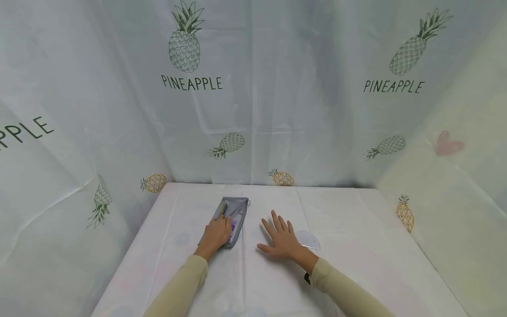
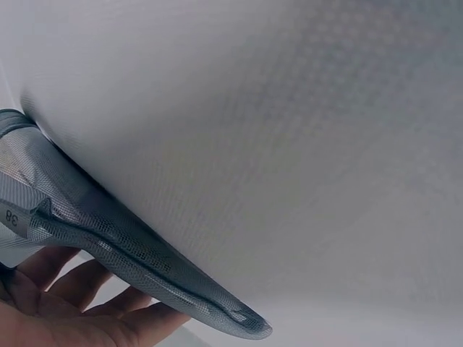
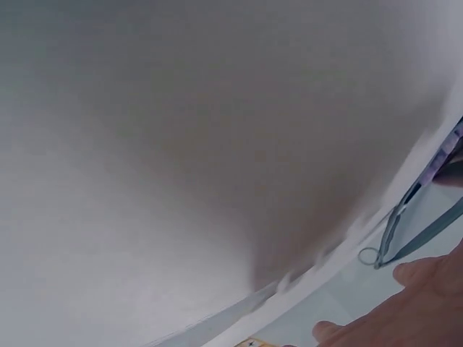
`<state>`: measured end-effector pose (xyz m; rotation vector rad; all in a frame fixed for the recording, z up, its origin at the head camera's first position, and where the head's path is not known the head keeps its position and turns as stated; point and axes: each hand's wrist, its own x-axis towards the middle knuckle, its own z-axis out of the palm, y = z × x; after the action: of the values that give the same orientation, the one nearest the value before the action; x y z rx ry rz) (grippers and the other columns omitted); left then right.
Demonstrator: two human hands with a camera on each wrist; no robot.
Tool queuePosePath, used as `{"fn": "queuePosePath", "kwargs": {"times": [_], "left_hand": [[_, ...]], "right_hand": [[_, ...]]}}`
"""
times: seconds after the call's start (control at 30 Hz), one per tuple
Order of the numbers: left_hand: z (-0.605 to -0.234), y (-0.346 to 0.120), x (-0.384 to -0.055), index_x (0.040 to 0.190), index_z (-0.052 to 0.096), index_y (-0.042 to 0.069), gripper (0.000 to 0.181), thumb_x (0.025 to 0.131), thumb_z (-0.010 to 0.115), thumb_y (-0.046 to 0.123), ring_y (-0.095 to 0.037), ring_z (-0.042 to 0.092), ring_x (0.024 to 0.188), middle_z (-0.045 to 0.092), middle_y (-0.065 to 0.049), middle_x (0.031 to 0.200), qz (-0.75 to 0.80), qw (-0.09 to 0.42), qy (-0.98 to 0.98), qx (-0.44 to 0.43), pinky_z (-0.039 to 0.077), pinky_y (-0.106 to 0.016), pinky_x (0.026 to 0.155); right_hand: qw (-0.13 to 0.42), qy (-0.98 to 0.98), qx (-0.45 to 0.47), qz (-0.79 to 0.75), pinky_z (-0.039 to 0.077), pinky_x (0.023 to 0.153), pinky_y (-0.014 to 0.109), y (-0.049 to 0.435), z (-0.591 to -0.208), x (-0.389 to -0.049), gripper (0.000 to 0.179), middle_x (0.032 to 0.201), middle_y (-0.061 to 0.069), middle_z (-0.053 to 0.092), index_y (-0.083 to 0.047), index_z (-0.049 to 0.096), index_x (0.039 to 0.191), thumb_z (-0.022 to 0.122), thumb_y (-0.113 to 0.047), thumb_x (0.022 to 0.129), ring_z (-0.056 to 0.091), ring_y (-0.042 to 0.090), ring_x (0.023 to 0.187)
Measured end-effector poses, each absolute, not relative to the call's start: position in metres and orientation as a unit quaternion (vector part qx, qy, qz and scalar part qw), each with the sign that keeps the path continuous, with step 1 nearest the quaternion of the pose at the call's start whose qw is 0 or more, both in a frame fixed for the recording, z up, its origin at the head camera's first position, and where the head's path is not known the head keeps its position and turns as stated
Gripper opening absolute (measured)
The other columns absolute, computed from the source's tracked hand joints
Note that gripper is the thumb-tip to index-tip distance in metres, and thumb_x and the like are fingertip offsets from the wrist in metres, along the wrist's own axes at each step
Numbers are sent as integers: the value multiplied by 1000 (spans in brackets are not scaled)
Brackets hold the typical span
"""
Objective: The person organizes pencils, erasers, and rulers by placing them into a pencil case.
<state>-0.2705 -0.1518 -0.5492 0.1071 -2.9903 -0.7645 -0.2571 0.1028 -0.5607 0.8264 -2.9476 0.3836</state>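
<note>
A grey mesh pencil pouch (image 1: 239, 207) lies slanted on the left half of the table. My left hand (image 1: 216, 232) holds its near left part, with fingers bent over it; in the left wrist view the pouch (image 2: 137, 242) hides the fingertips. Pens or pencils (image 1: 224, 208) and something purple (image 1: 233, 225) show at the pouch. A split between its edges appears in the right wrist view, beside a small ring (image 3: 368, 256). My right hand (image 1: 280, 241) is spread palm down over the table, holding nothing. A clear protractor (image 1: 310, 240) lies just beyond its wrist.
A white cloth covers the table (image 1: 348, 229). Pineapple-printed curtains (image 1: 285, 110) hang close behind it and along both sides. A dark band (image 1: 307, 278) shows at my right wrist.
</note>
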Motion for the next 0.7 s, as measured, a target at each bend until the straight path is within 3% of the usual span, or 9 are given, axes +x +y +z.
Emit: {"fn": "queuePosePath", "kwargs": {"times": [0.23, 0.5, 0.7], "left_hand": [[-552, -150, -259, 124, 60, -10, 55, 105, 31, 33, -47, 58, 112, 63, -26, 124, -252, 20, -967, 33, 45, -65, 96], [-549, -154, -273, 113, 63, -7, 51, 106, 34, 33, -45, 61, 101, 66, -27, 109, -249, 43, -967, 33, 49, -63, 89], [-545, -155, -275, 113, 65, -7, 52, 106, 33, 34, -45, 62, 100, 67, -25, 111, -245, 44, -968, 28, 50, -62, 88]], "right_hand": [[6, -962, 241, 125, 20, 113, 70, 129, -565, -247, 83, 164, 23, 12, -16, 32, 156, 52, -65, 91, 25, 48, 146], [8, -972, 202, 122, 19, 112, 72, 167, -554, -261, 86, 165, 23, 9, -16, 31, 156, 54, -66, 90, 24, 48, 147], [30, -972, 180, 149, 32, 105, 70, 191, -550, -266, 92, 158, 29, 24, -12, 39, 151, 71, -62, 80, 39, 49, 137]]}}
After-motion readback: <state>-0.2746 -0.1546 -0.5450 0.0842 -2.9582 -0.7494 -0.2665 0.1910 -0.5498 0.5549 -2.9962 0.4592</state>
